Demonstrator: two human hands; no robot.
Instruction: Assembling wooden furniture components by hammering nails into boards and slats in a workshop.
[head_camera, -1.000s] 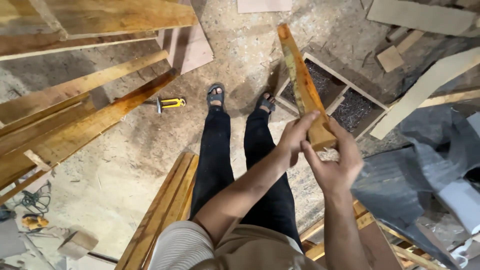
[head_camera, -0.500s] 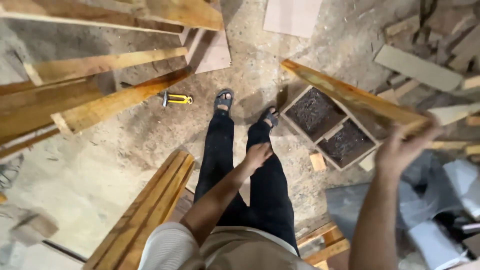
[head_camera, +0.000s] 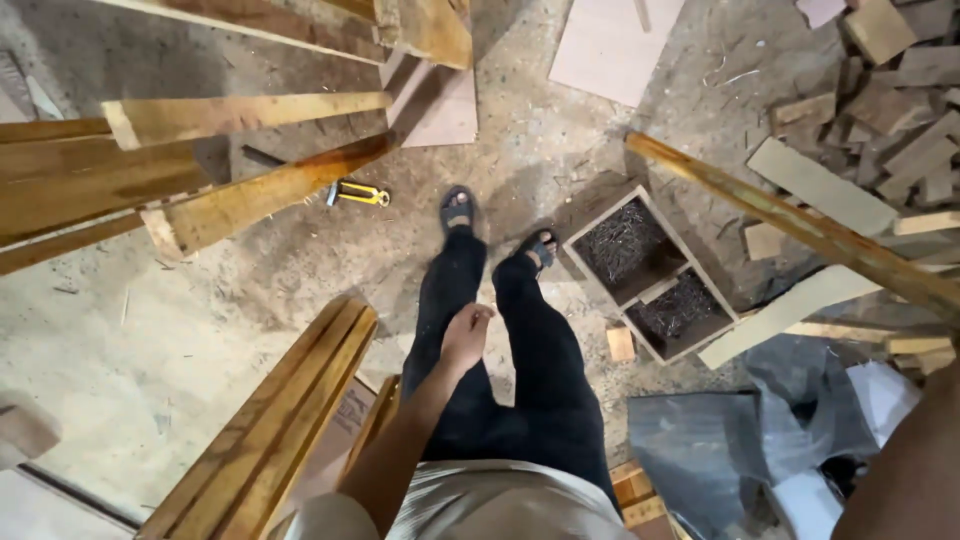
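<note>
— What have you got hold of?

— My left hand (head_camera: 466, 333) hangs loose over my thigh, fingers half curled, nothing in it. My right hand I can't tell you about: only the forearm shows at the lower right corner, and the hand itself is out past the edge of view.

— And the strip?

— The strip (head_camera: 800, 228) runs slantwise on my right, from its free end near the nail box (head_camera: 652, 272) out to the right edge, where my right arm goes up. It crosses above the offcuts (head_camera: 880, 120) and a pale board (head_camera: 790, 312) on the floor. It is well apart from my left hand, across both legs.

— How would it handle?

— I'd judge it light for its length: thin, narrow, stiff wood, orange-stained along one face. Long as it is, the far end would swing and sag if gripped only at one tip. Rough-sawn edges, so splinters are likely; not slippery. Best taken nearer the middle, or with two hands spread apart.

— What else is about?

— Planks (head_camera: 270, 420) leaning by my left knee, more beams (head_camera: 250, 195) upper left, a yellow tool (head_camera: 358, 193) on the floor ahead of my sandals, grey sheeting (head_camera: 700, 440) at lower right.
</note>
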